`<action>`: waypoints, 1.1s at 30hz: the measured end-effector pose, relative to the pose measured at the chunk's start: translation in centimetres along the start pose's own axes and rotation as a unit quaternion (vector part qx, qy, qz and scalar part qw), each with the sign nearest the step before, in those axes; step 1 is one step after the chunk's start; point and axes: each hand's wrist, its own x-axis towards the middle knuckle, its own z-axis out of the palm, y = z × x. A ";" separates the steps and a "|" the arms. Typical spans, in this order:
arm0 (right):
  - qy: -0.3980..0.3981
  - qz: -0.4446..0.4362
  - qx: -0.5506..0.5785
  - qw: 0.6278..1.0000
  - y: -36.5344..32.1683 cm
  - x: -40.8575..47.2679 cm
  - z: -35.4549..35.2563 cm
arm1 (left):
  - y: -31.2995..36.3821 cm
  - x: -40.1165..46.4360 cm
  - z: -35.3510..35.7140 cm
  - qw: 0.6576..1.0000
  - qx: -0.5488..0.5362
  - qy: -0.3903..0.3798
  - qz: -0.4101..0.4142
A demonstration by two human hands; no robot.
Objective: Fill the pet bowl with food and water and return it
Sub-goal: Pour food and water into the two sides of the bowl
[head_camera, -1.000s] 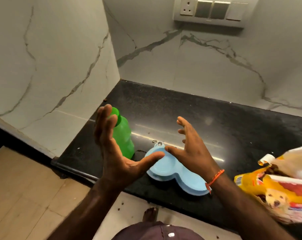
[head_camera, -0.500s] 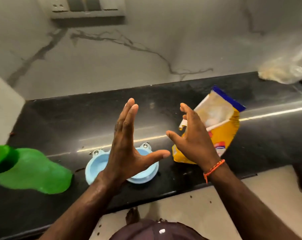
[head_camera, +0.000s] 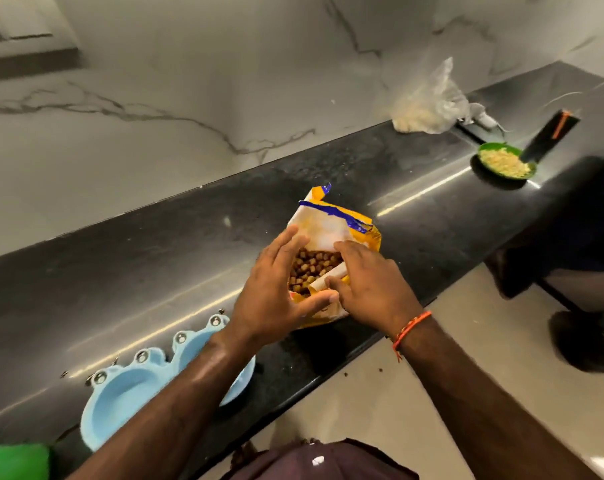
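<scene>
A light blue double pet bowl point(head_camera: 120, 396) with small frog eyes on its rim lies on the black counter point(head_camera: 155, 271), both wells bare. To its right lies an open yellow pet food bag point(head_camera: 335, 226) showing brown kibble point(head_camera: 311, 268). My left hand point(head_camera: 272, 292) holds the bag's left and near edge. My right hand point(head_camera: 366, 282) rests on the right side of the opening, thumb against a rolled flap. My left forearm crosses over the bowl's right well. A green water bottle point(head_camera: 14, 460) shows at the bottom left corner.
At the far right of the counter sit a clear plastic bag point(head_camera: 428, 102) with pale contents and a green bowl point(head_camera: 505, 162) of yellowish crumbs, a dark utensil leaning on it. Another person's dark clothing and foot point(head_camera: 591, 341) stand at right. Crumbs dot the beige floor.
The view has swung right, from the bottle and bowl to the food bag. Both hands, held open in the air before, have come down onto the bag's mouth.
</scene>
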 end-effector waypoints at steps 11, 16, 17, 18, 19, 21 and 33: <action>-0.015 0.003 -0.066 0.998 -1.4 1.0 -0.3 | -0.8 -0.2 2.3 0.997 -0.028 -0.061 -0.049; 0.073 -0.076 -0.018 0.994 -3.5 3.3 0.3 | -0.9 -0.3 2.1 0.991 -0.080 -0.062 -0.091; 0.078 -0.088 -0.016 0.993 -3.9 4.1 0.4 | -0.9 -0.3 2.1 0.989 -0.082 -0.061 -0.104; 0.072 -0.089 -0.018 0.993 -4.3 4.9 0.6 | -0.8 -0.4 2.1 0.988 -0.087 -0.061 -0.114; 0.054 -0.078 -0.024 0.995 -4.4 5.7 0.8 | -0.7 -0.4 2.1 0.987 -0.093 -0.060 -0.120; 0.001 -0.035 -0.051 0.998 -4.3 7.2 1.3 | -0.6 -0.5 2.2 0.985 -0.097 -0.059 -0.129; -0.225 0.033 -0.125 0.966 -3.2 8.5 3.6 | -1.4 -1.7 2.0 0.986 -0.085 -0.071 -0.121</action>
